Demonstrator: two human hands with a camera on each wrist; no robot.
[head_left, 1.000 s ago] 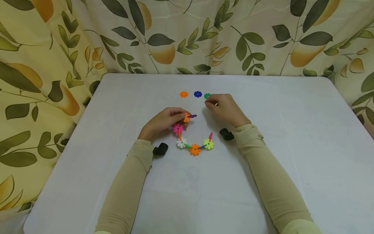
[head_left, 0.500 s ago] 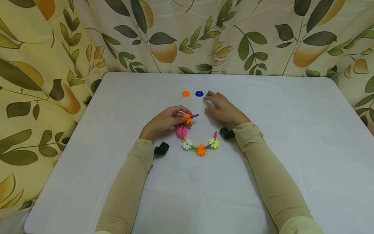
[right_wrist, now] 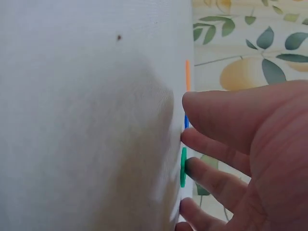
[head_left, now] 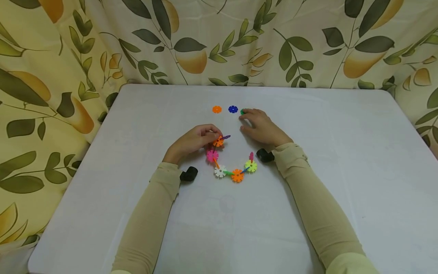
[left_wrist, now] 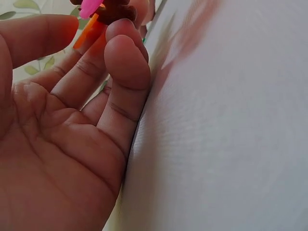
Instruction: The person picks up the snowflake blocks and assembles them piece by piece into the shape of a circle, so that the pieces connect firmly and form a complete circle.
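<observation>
In the head view, my left hand (head_left: 191,142) pinches the orange snowflake disc (head_left: 218,141) at the upper end of a curved chain of interlocking discs. A purple disc (head_left: 226,137) juts edge-on from it. The chain runs down through a pink disc (head_left: 212,156), a white disc (head_left: 220,171) and another orange disc to a yellow-green disc (head_left: 251,166) with a pink disc on edge. My right hand (head_left: 261,126) rests on the table, fingers spread. One of its fingertips touches a flat green disc (right_wrist: 183,167), which is partly hidden in the head view.
A loose orange disc (head_left: 217,109) and a dark blue disc (head_left: 233,109) lie left of the green one. Black wrist devices (head_left: 189,174) sit at both cuffs. The white table (head_left: 219,228) meets a leaf-patterned curtain (head_left: 219,42) behind.
The right hand's fingers have spread from a closer pose and come down over the green disc. The left hand keeps its hold, while the chain's lower part has shifted slightly right.
</observation>
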